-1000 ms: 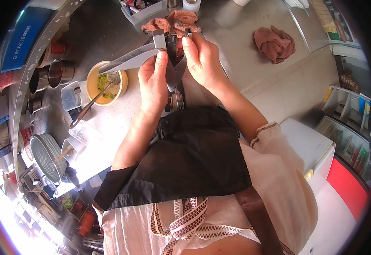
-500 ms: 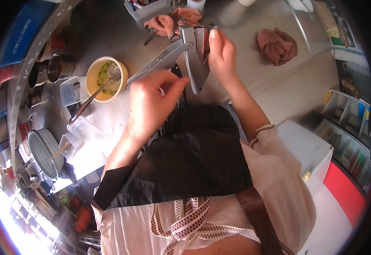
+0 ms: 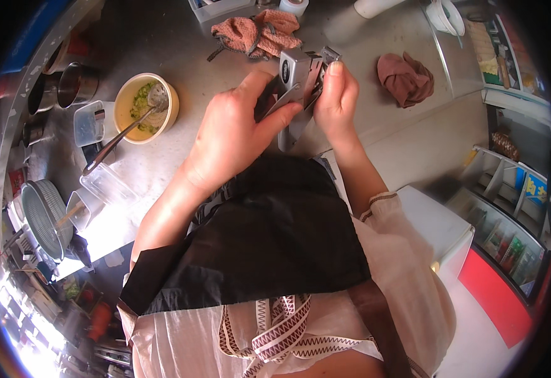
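A silver-grey hinged metal tool that looks like a large stapler (image 3: 294, 72) is held up in front of my black apron (image 3: 263, 233). My left hand (image 3: 231, 123) is closed around its lever side, with the thumb stretched across the front. On the other side, my right hand (image 3: 337, 104) pinches the tool's upper end, its thumb beside a small shiny metal part. The right fingers behind the tool are partly hidden. Beyond it on the metal counter lies a crumpled orange-pink cloth (image 3: 256, 34).
On the left, a cream bowl (image 3: 173, 107) holds chopped green food and a spoon. Clear plastic containers (image 3: 92, 126), dark metal pots (image 3: 77, 85) and a grey basket (image 3: 42, 214) stand around it. A brownish-pink cloth (image 3: 406, 79) lies at right, above a white cabinet (image 3: 430, 236).
My left hand has risen and closed around the lever, which has swung in from sticking out to the left. The tool has turned and sits slightly lower. My right hand still holds its upper end.
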The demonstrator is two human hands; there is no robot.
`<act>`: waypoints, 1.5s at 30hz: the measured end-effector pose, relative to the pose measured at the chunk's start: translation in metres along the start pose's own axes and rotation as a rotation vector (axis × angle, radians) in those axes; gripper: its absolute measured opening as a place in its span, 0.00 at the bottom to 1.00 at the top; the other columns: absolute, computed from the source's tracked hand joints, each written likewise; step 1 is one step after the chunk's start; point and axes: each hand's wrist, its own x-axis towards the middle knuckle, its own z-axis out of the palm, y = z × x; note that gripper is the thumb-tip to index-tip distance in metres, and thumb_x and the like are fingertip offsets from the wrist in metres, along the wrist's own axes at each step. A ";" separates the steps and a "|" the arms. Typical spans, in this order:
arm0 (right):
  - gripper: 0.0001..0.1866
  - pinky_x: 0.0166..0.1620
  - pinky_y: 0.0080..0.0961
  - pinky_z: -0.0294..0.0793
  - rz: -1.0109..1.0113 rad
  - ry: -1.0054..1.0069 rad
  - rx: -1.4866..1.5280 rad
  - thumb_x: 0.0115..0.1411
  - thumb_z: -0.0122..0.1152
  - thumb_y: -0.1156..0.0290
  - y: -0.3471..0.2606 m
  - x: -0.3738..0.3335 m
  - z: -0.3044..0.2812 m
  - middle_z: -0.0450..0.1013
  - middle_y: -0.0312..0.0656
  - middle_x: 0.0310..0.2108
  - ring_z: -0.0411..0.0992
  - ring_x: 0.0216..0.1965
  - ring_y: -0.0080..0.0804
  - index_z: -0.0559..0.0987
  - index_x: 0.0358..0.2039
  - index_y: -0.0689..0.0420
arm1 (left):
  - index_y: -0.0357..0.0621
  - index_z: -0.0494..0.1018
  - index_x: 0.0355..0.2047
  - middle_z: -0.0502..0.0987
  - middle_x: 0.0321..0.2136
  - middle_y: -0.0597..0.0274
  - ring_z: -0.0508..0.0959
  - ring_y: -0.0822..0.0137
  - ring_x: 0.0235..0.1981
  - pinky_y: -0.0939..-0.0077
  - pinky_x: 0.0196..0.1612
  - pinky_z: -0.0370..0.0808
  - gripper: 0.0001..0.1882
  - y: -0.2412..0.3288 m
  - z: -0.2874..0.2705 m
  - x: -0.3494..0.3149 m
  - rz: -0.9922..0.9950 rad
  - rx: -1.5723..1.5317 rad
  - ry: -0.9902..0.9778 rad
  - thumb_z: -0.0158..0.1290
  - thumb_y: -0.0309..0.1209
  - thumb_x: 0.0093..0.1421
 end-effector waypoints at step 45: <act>0.20 0.31 0.11 0.58 -0.056 -0.168 0.315 0.62 0.49 0.61 -0.037 0.019 -0.051 0.68 0.31 0.27 0.57 0.24 0.12 0.71 0.42 0.68 | 0.36 0.68 0.43 0.78 0.32 0.57 0.77 0.69 0.33 0.76 0.38 0.72 0.17 -0.035 -0.016 -0.043 0.050 -0.156 0.129 0.57 0.26 0.53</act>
